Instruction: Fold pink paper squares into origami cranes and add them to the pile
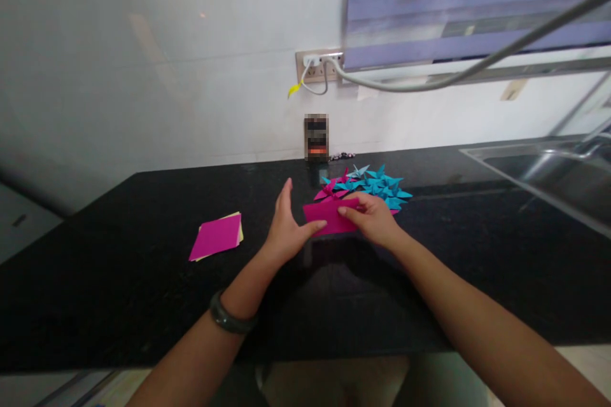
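Observation:
Above the dark counter, my right hand (375,219) pinches a bright pink origami paper (329,216) by its right side, thumb in front. The paper is a wide rectangle and looks folded over. My left hand (286,229) is at its left end, fingers stretched upward and apart, with the thumb over the paper's lower left part. Just behind the paper sits a cluster of folded paper cranes, several blue ones (382,186) and some pink ones (329,189). To the left lies a stack of square paper (217,236), pink on top with pale yellow edges showing.
A small pixelated object (316,138) stands against the wall, a beaded string (342,156) beside it. Above is a wall socket (317,67) with plugged-in cables; a thick grey cable (449,79) crosses to the upper right. A sink (539,162) is at the right.

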The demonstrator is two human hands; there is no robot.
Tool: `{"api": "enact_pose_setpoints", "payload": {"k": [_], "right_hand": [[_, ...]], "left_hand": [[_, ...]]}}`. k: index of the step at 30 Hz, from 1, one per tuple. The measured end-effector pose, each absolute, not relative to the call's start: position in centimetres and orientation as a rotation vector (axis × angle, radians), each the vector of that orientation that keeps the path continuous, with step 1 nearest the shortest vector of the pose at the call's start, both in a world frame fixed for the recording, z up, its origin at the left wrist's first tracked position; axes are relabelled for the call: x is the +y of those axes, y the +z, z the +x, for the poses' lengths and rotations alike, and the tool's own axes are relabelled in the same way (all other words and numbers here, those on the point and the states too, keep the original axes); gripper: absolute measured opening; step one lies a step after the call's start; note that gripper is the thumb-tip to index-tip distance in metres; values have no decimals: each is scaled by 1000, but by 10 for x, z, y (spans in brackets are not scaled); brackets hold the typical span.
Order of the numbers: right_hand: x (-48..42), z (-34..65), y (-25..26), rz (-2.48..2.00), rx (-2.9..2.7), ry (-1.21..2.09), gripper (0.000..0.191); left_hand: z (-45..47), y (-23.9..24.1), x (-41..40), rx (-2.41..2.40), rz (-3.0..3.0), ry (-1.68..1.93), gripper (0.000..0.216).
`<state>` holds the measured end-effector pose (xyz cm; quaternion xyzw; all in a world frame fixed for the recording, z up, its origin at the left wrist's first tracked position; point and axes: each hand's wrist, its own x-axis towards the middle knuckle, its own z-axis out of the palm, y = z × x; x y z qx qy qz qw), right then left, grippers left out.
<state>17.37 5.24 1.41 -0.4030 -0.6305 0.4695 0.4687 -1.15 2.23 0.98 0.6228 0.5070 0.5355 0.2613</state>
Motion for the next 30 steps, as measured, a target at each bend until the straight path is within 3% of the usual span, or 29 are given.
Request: {"api": "enact_pose_setpoints", "payload": {"k": [4,12,30], "right_hand": [[53,173,10,-967,-1672,1138,19],[52,167,-1,-969,-1573,1347,19],[47,158,-3,-972,-1464,1454,21]], "left_hand": [[-13,0,31,1071,1374,1192,61],[-8,-9,25,1207,1435,1280,26],[-9,-13,22,1144,1269,1167,30]]}}
